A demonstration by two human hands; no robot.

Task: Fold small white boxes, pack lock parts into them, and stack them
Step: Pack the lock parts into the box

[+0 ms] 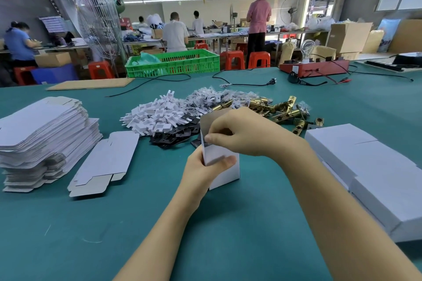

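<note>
At centre frame, an upright white box is gripped by the left hand; its top flap is pinched by the right hand, tucking judged next

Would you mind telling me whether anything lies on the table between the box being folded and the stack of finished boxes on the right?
Nothing visible does. The box stands upright in both hands, and only bare green table and the right forearm above it separate it from the stack of finished boxes.
</note>
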